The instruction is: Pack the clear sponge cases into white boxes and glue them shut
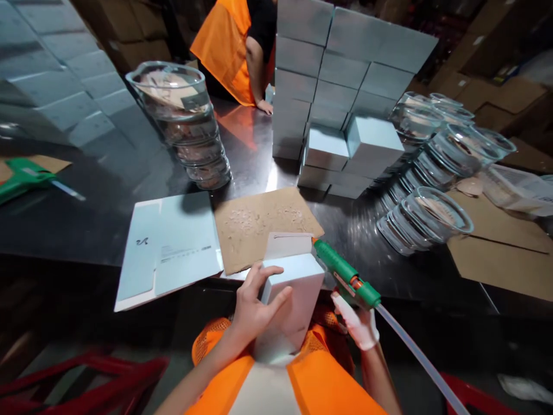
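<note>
A white cardboard box [291, 308] stands between my body and the table edge, its top flap [288, 245] raised at the far side. My left hand [254, 305] grips the box from the left, fingers and thumb over its upper part. In my right hand [356, 317], which has white covering on it, is a green hot glue gun [341, 268]. Its orange nozzle touches or nearly touches the flap's right end, where a thin line runs along the flap. A long translucent glue stick [419, 357] sticks out of the gun's back.
Flattened white box sheets [185, 242] and a glue-spotted cardboard piece [268, 222] lie ahead. Stacked glass bowls [199, 138] stand left, more glass stacks [425, 219] right. White boxes [341, 75] are piled behind. Another green glue gun [26, 176] lies far left. A person in an orange vest [228, 46] leans on the table.
</note>
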A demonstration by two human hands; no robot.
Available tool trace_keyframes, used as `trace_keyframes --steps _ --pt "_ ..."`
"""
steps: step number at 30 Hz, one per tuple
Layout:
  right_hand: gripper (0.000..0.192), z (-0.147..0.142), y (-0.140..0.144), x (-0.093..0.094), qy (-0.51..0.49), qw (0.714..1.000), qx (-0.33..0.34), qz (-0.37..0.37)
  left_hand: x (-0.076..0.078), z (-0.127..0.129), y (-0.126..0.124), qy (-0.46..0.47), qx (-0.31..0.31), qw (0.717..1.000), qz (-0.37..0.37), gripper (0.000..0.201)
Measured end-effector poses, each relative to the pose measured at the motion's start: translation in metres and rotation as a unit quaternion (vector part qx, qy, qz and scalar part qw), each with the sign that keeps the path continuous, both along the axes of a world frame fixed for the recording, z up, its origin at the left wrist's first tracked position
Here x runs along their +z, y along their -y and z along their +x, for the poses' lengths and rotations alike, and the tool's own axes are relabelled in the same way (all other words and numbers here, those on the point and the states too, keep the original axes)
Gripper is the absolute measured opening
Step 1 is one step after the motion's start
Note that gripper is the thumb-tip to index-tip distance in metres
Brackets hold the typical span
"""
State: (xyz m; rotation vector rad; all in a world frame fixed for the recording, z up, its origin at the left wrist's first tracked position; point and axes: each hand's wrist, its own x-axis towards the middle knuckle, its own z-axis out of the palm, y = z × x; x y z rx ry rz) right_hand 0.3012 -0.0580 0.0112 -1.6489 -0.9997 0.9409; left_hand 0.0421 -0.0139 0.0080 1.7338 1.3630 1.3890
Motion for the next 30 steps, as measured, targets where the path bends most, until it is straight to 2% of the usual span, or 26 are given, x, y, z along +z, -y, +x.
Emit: trace_keyframes --steps 3,6,9,11,14,18,20,22,24,27,28,30 --pt "0.052 0.008 -0.018 0.002 -0.064 0.997 -0.011 -0.032 -0.002 -0.007 -0.002 0.033 0.017 0.999 -0.025 0.024" --pt "0.069 0.006 -0.056 -0.002 -0.139 0.988 0.016 -0.073 -0.002 -0.012 -0.004 0.076 0.024 0.995 -0.053 0.028" --pt "0.073 0.0 -0.094 -0.012 -0.145 0.983 0.045 -0.099 0.0 -0.012 -0.006 0.109 0.019 0.992 -0.064 0.031" --pt "0.072 0.002 -0.108 -0.015 -0.119 0.986 0.057 -0.104 0.0 -0.013 -0.006 0.122 0.02 0.99 -0.066 0.031" --pt "0.056 0.013 -0.108 -0.008 -0.052 0.994 0.052 -0.087 -0.001 -0.018 -0.006 0.132 0.02 0.988 -0.078 0.031" --pt "0.028 0.015 -0.091 0.019 0.013 1.0 0.008 -0.013 -0.003 -0.021 -0.006 0.124 0.001 0.989 -0.081 0.031" --pt "0.039 0.001 -0.087 0.031 -0.009 0.999 0.041 0.022 -0.005 -0.018 -0.007 0.12 -0.023 0.99 -0.077 0.032" --pt "0.051 -0.018 -0.088 0.037 -0.08 0.988 0.133 0.02 -0.006 -0.014 -0.007 0.119 -0.05 0.989 -0.07 0.033" --pt "0.052 -0.035 -0.091 0.035 -0.17 0.964 0.206 -0.005 -0.009 -0.011 -0.005 0.12 -0.057 0.989 -0.068 0.037" --pt "0.056 -0.044 -0.091 0.024 -0.244 0.947 0.207 0.003 -0.016 -0.008 -0.002 0.131 -0.033 0.987 -0.092 0.044" --pt "0.057 -0.042 -0.09 0.021 -0.242 0.949 0.203 0.018 -0.018 -0.008 -0.002 0.145 -0.023 0.984 -0.1 0.046" --pt "0.066 -0.034 -0.085 0.019 -0.201 0.945 0.25 0.058 -0.023 -0.008 -0.002 0.197 -0.008 0.975 -0.101 0.053"
